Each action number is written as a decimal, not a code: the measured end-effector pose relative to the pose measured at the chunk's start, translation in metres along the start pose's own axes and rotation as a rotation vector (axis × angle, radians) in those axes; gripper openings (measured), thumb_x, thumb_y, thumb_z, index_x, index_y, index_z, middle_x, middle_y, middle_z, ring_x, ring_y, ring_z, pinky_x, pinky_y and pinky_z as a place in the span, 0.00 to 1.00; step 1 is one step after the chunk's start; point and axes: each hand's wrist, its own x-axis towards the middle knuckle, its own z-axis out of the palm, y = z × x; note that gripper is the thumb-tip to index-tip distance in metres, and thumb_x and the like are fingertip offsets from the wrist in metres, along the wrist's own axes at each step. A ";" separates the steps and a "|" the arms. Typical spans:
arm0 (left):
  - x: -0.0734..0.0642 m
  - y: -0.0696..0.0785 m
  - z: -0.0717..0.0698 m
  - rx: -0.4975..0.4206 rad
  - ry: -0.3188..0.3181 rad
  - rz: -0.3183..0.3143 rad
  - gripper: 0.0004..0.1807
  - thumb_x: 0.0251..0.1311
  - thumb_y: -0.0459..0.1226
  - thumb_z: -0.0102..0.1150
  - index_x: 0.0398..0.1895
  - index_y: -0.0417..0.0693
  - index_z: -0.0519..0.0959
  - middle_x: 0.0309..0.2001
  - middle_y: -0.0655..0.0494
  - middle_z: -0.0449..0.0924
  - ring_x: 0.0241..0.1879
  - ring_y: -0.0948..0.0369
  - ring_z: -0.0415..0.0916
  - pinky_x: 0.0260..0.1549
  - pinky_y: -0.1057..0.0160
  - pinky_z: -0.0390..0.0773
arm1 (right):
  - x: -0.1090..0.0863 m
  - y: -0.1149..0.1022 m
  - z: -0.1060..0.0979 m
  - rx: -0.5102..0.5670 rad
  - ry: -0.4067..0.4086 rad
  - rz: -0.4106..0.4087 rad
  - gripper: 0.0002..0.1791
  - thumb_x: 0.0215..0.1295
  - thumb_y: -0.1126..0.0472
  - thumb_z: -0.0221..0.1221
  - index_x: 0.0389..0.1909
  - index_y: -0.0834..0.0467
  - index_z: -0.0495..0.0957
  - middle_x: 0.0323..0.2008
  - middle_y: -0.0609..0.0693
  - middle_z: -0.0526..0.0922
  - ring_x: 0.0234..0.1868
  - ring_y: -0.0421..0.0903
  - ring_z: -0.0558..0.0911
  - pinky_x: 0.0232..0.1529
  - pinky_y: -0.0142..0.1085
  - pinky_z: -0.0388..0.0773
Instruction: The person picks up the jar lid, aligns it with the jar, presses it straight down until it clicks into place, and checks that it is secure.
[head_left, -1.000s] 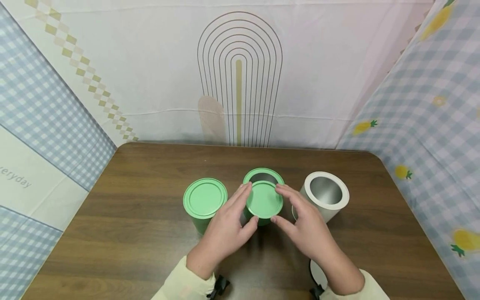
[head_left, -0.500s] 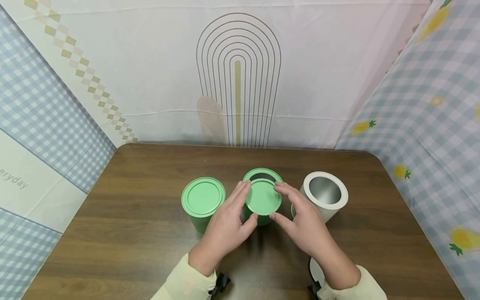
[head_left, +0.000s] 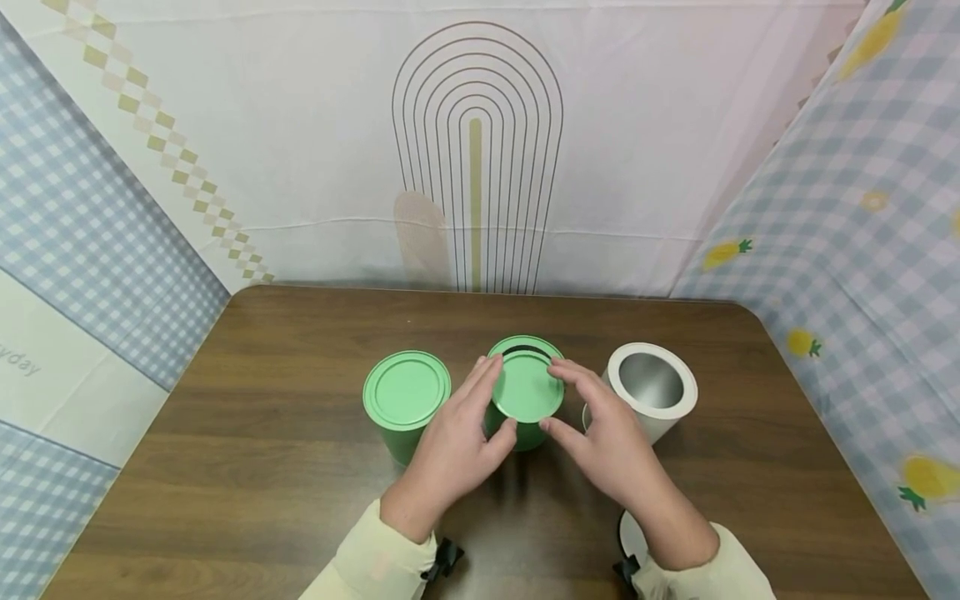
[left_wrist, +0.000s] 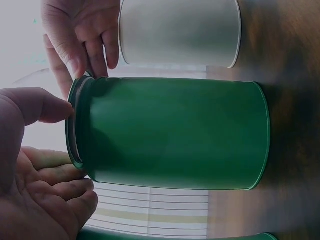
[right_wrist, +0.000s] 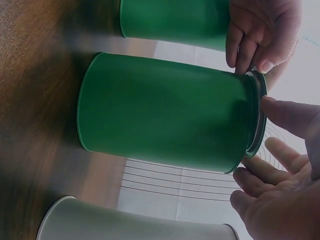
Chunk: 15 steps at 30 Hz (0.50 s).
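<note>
Over the middle green can (head_left: 529,437), a round green lid (head_left: 528,387) sits slightly tilted and toward the near side. A dark crescent of the can's opening shows behind it. My left hand (head_left: 456,433) holds the lid's left rim between thumb and fingers. Its right rim is held the same way by my right hand (head_left: 609,433). In the left wrist view, the left thumb (left_wrist: 52,109) presses the lid's edge, and a gap shows between lid and can. The right wrist view has the right thumb (right_wrist: 290,115) on that edge too.
A lidded green can (head_left: 407,392) stands left, close to my left hand. On the right is an uncovered white can (head_left: 651,392) with a metallic inside. A white round-edged thing (head_left: 633,535) is partly hidden by my right forearm. The wooden table (head_left: 300,350) meets a cloth backdrop.
The lid has moved away from me over the middle can, covering more of its opening. Both hands have gone slightly forward with it; the cans stay put.
</note>
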 end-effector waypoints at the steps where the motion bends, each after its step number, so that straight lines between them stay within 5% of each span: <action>1: 0.001 0.000 0.000 -0.005 0.000 -0.001 0.38 0.61 0.37 0.61 0.75 0.40 0.62 0.74 0.49 0.63 0.75 0.57 0.56 0.67 0.51 0.68 | 0.001 0.000 0.000 0.000 -0.002 0.001 0.35 0.55 0.66 0.73 0.65 0.60 0.73 0.69 0.55 0.72 0.70 0.54 0.70 0.65 0.54 0.70; 15: 0.010 -0.001 0.003 -0.047 -0.010 -0.038 0.38 0.62 0.37 0.60 0.76 0.42 0.61 0.76 0.52 0.60 0.76 0.59 0.54 0.67 0.50 0.68 | 0.010 0.003 0.002 0.011 0.015 -0.021 0.33 0.55 0.70 0.72 0.64 0.61 0.74 0.67 0.57 0.73 0.68 0.56 0.71 0.63 0.54 0.71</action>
